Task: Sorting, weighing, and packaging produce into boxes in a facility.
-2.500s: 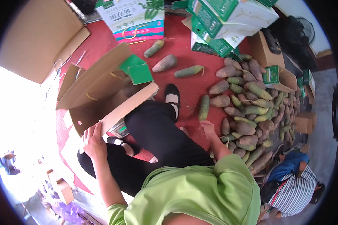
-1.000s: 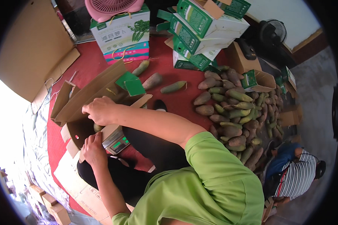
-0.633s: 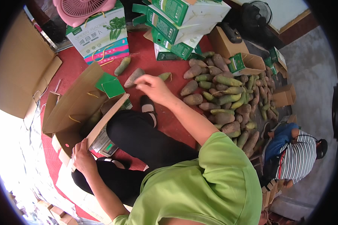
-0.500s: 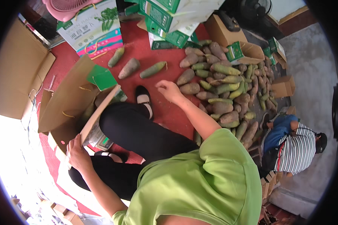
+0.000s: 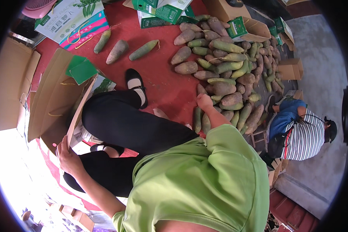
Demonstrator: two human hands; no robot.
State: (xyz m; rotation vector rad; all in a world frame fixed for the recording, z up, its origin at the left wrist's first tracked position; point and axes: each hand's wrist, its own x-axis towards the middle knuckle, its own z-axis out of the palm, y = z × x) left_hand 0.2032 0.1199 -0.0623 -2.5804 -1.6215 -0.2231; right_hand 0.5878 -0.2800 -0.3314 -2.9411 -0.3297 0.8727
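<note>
My left hand (image 5: 68, 157) is closed on the edge of an upright cardboard box (image 5: 60, 125), which leans open beside my left leg. Inside the box a yellow cord handle shows, and a green flap (image 5: 81, 70) stands at its far side. At the near left edge of a large pile of green and brownish radishes (image 5: 224, 89), my right hand (image 5: 205, 102) has its fingers curled. A brownish radish (image 5: 200, 89) sticks out past those fingertips; the grip itself is partly hidden by the back of the hand.
Three loose radishes (image 5: 117, 52) lie on the red floor (image 5: 162, 81) ahead. Printed cartons (image 5: 77, 21) and green-white boxes (image 5: 162, 13) stand at the back. To the right, a person in a striped shirt (image 5: 305, 141) sits by the pile. A large cardboard sheet (image 5: 9, 85) stands left.
My right hand has moved from above the open floor down and right to the pile, its fingers closing there. The left hand still holds the box edge. The view has shifted.
</note>
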